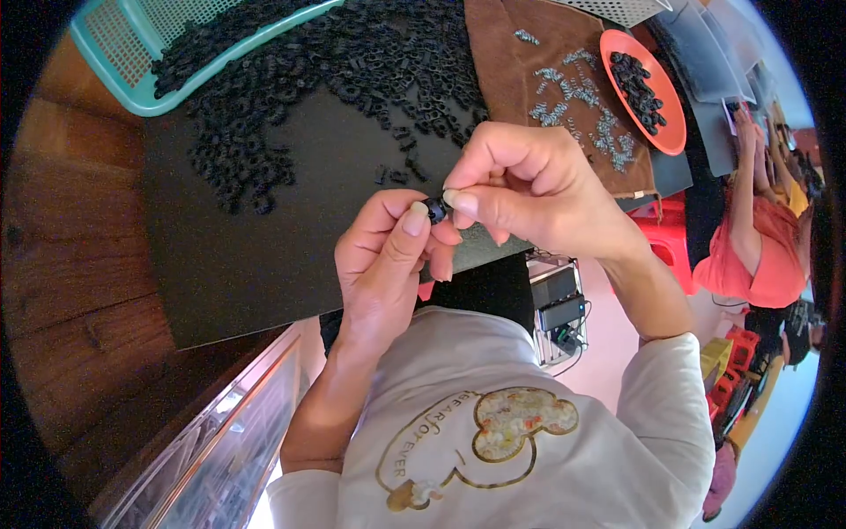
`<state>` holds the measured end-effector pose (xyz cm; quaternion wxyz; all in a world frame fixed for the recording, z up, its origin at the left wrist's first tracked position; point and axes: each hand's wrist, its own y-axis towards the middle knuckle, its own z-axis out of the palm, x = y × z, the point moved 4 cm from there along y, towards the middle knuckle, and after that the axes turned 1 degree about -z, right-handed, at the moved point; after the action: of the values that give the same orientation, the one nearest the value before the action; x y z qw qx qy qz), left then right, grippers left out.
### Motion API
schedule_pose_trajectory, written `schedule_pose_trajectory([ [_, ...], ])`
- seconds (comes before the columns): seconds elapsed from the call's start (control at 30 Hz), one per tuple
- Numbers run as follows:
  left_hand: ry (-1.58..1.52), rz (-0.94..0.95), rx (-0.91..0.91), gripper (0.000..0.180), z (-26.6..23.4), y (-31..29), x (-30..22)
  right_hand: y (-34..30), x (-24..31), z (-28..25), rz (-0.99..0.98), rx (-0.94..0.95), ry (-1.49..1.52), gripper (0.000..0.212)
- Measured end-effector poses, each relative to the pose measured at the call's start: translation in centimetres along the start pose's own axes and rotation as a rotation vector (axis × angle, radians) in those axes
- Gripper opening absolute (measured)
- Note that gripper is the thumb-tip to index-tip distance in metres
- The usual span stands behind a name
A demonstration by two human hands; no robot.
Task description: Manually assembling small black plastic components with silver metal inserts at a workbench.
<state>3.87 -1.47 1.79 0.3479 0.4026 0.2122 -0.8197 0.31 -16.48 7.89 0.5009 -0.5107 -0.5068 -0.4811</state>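
Note:
A small black plastic part (434,211) is held up over the table's near edge, between both hands. My left hand (386,242) pinches it between thumb and fingers, the other fingers curled below. From the other side, the thumb and forefinger of my right hand (529,189) close on its right end. Whether a second small piece sits under the right fingertips is hidden. Just beyond my hands lie a few loose black parts (404,145), at the edge of a big pile of black parts (352,75).
A teal basket (141,99) holding more black parts stands far left. Small metal springs (608,141) lie scattered on a brown cloth (502,66), beside an orange plate (674,115) of black parts. A red stool (665,242) is at right. Other people (749,238) sit farther right.

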Motion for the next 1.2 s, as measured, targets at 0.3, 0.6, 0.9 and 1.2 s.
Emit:
schedule_pose_trajectory([
  [0.3,0.051,0.031,0.036,0.021,-0.3,0.4,0.1,-0.1,-0.1,0.2,0.061,0.034,0.007,0.009],
  [0.6,0.049,-0.008,0.020,0.019,-0.5,0.6,0.2,-0.7,-1.0,0.7,0.070,-0.033,0.075,0.007],
  [0.9,0.054,0.016,0.038,0.019,-0.3,0.6,0.0,-1.2,-1.0,1.0,-0.076,-0.063,-0.020,0.001],
  [1.2,0.189,-0.059,0.113,0.021,-0.4,0.9,0.7,-0.6,-0.5,-0.5,0.001,-0.032,-0.039,0.003],
])
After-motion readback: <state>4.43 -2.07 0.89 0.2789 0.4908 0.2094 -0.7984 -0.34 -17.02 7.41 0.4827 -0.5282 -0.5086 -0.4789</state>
